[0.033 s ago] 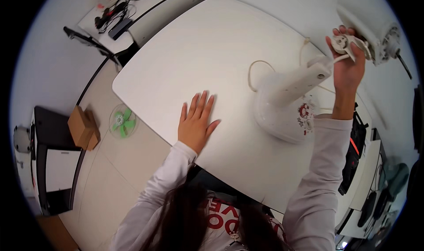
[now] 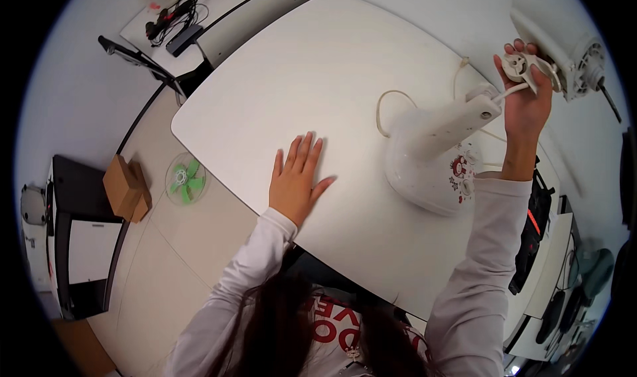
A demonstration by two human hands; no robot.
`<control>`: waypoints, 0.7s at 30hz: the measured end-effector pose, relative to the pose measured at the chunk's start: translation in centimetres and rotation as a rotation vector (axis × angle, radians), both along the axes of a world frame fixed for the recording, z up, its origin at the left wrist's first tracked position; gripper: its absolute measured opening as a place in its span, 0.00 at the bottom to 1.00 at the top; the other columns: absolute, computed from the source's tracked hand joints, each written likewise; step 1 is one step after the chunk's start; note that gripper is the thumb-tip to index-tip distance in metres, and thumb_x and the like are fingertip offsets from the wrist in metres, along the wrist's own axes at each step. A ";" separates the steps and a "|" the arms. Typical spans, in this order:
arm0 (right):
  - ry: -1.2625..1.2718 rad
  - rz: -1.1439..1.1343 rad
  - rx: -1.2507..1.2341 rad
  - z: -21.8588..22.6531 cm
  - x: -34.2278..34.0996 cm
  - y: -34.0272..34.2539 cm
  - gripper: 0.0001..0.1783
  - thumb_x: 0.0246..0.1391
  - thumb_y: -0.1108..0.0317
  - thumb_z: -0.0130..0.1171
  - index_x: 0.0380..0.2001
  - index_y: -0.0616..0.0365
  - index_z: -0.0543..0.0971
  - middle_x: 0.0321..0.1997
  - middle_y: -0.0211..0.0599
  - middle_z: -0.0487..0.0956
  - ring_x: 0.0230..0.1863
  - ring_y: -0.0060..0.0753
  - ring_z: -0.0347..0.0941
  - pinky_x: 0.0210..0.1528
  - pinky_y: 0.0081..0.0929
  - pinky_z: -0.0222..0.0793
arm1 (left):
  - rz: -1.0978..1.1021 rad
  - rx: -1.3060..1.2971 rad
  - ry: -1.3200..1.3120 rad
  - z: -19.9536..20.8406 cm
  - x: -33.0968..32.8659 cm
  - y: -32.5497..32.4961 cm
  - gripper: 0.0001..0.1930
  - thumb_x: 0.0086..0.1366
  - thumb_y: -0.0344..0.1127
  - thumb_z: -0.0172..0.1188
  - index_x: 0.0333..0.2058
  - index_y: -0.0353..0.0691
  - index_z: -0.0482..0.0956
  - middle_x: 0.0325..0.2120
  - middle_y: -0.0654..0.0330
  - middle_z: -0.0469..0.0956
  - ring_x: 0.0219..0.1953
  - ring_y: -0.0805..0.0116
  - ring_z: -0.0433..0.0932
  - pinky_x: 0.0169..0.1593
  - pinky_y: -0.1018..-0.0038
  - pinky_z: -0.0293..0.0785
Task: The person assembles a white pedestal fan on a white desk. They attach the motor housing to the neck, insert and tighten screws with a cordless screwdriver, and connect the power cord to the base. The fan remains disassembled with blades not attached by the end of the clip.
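Fingers spread, my left hand (image 2: 295, 181) lies flat on the white table (image 2: 292, 92). My right hand (image 2: 525, 112) is raised at the far right, palm up, its fingers wrapped round the neck bracket of a white fan motor head (image 2: 545, 35). A metal shaft (image 2: 609, 102) sticks out of the head, and no blade is on it. A short white cable (image 2: 511, 90) runs from the bracket to the top of the fan stand (image 2: 424, 145). The stand is upright on the table, with a red flower pattern on its base, apart from the head.
A green-bladed fan impeller (image 2: 187, 181) lies on the floor left of the table, near a cardboard box (image 2: 125, 190). Black cables (image 2: 182, 12) are heaped on a side table at the back left. The stand's power cord (image 2: 379, 112) loops behind it. A black bag (image 2: 531, 234) sits at the right.
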State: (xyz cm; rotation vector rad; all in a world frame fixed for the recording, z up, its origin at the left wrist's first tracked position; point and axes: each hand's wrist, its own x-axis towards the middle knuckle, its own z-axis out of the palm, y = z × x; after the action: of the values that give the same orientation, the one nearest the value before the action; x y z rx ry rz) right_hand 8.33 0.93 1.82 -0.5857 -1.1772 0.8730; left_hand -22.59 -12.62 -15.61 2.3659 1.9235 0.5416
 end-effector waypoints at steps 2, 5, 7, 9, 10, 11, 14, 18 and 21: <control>-0.016 0.032 0.019 0.0 -0.1 0.0 0.20 0.50 0.64 0.48 0.47 0.60 0.68 0.49 0.42 0.69 0.53 0.40 0.67 0.57 0.44 0.63 | 0.009 -0.151 -0.886 0.2 -2.2 0.2 0.29 0.64 0.48 0.49 0.59 0.41 0.59 0.60 0.58 0.59 0.63 0.62 0.55 0.63 0.61 0.49; -0.031 0.067 0.030 0.1 -0.2 -0.4 0.20 0.50 0.66 0.47 0.47 0.62 0.67 0.50 0.43 0.68 0.54 0.41 0.66 0.57 0.45 0.62 | 0.113 -0.050 -1.460 2.1 -4.0 -0.4 0.21 0.63 0.43 0.51 0.51 0.35 0.70 0.52 0.58 0.70 0.57 0.66 0.64 0.58 0.67 0.57; -0.057 0.058 0.037 0.1 -0.4 -0.6 0.20 0.50 0.66 0.46 0.47 0.62 0.67 0.50 0.43 0.68 0.54 0.41 0.65 0.58 0.45 0.62 | 0.144 0.024 -1.088 2.1 -5.9 -1.0 0.17 0.57 0.36 0.59 0.45 0.41 0.75 0.45 0.61 0.74 0.50 0.65 0.69 0.52 0.68 0.64; -0.077 0.086 0.052 0.0 -0.4 -0.6 0.20 0.50 0.67 0.45 0.47 0.61 0.67 0.50 0.43 0.68 0.56 0.41 0.64 0.59 0.46 0.61 | 0.001 0.005 -0.652 2.2 -5.4 -2.1 0.17 0.52 0.35 0.62 0.42 0.44 0.77 0.41 0.61 0.74 0.45 0.63 0.70 0.50 0.67 0.66; -0.085 0.114 0.061 -0.2 -0.3 -0.6 0.20 0.49 0.67 0.46 0.47 0.61 0.67 0.50 0.43 0.68 0.56 0.41 0.64 0.59 0.46 0.61 | -0.071 -0.004 -0.436 2.2 -4.8 -2.6 0.16 0.49 0.34 0.64 0.40 0.45 0.78 0.39 0.61 0.74 0.42 0.62 0.71 0.48 0.67 0.66; -0.093 0.141 0.071 -0.4 -0.3 -0.6 0.20 0.49 0.67 0.46 0.47 0.61 0.67 0.50 0.43 0.68 0.56 0.41 0.64 0.59 0.47 0.61 | -0.067 0.020 -0.434 2.0 -4.1 -2.8 0.16 0.44 0.32 0.67 0.36 0.46 0.81 0.33 0.60 0.73 0.35 0.61 0.69 0.42 0.69 0.67; -0.082 0.261 0.073 -0.7 0.1 -0.8 0.21 0.49 0.67 0.47 0.48 0.60 0.66 0.53 0.45 0.65 0.58 0.43 0.61 0.61 0.47 0.58 | -0.025 0.041 -0.320 1.4 -2.7 -3.0 0.14 0.43 0.32 0.67 0.33 0.45 0.82 0.32 0.63 0.74 0.35 0.62 0.69 0.40 0.69 0.67; -0.092 0.305 0.057 -0.6 0.2 -1.1 0.23 0.47 0.66 0.50 0.48 0.58 0.66 0.54 0.45 0.64 0.59 0.42 0.60 0.61 0.46 0.59 | -0.045 0.119 -0.326 1.3 -2.0 -2.8 0.09 0.42 0.31 0.67 0.27 0.45 0.81 0.29 0.63 0.73 0.34 0.61 0.69 0.37 0.69 0.67; -0.129 0.344 0.064 0.1 -1.0 -1.8 0.22 0.44 0.65 0.52 0.45 0.57 0.66 0.49 0.40 0.65 0.55 0.39 0.61 0.57 0.42 0.65 | -0.061 0.128 -0.386 0.9 -2.0 -3.0 0.08 0.45 0.31 0.66 0.26 0.46 0.78 0.29 0.66 0.73 0.35 0.63 0.69 0.37 0.67 0.63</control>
State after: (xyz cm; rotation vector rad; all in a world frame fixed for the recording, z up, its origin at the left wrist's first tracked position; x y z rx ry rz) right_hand 7.31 -0.83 1.90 -0.3967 -1.4443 1.0951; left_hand -24.59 -15.58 -14.69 2.1737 1.6853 1.0548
